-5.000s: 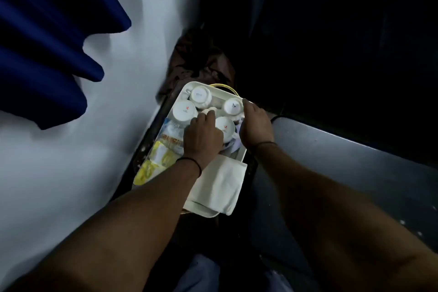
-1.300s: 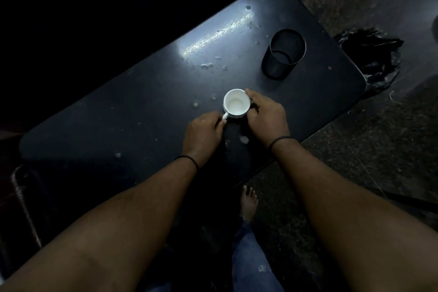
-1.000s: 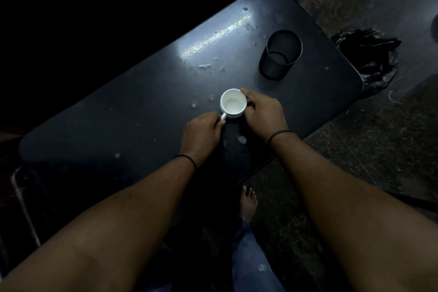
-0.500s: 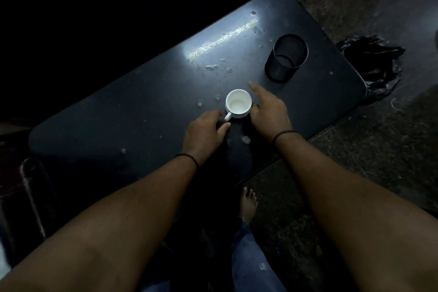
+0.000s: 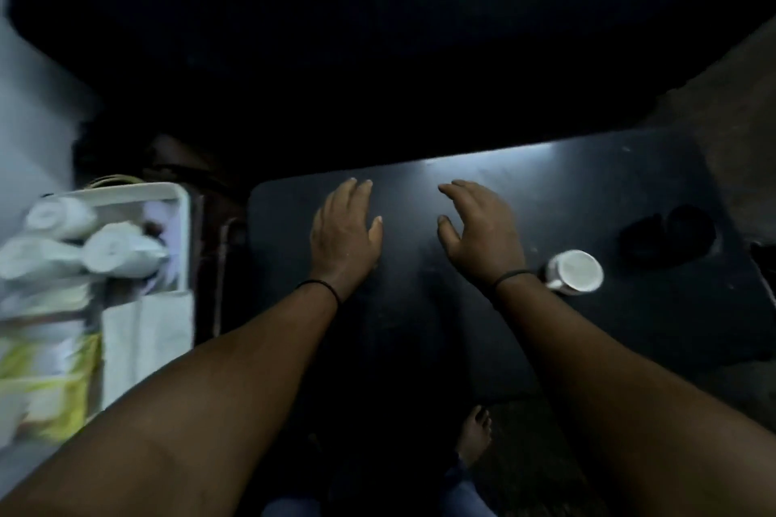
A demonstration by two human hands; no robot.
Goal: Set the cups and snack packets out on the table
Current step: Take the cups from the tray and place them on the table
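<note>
White cups (image 5: 105, 241) lay blurred in a pale tray (image 5: 182, 231) at the left edge of the frame, with yellow snack packets (image 5: 63, 382) and a folded white cloth (image 5: 147, 344) lower in the same tray. Both hands were empty and hung over the dark desk (image 5: 588, 189) in the middle of the frame. The left hand (image 5: 346, 233) was flat with its fingers close together, and the right hand (image 5: 478, 229) was spread wide with curled fingers. From the hands the tray lay to the left, off the desk's end, so the left hand was nearer to it. The tray's long side ran from top to bottom of the frame. One white cup (image 5: 575, 271) already stood on the desk, just right of the right wrist. A dark round holder (image 5: 667, 237) sat further right. The desk was black and a bit shiny. The room was very dark, with a pale wall at upper left and a bare foot (image 5: 474, 430) on the floor below.
</note>
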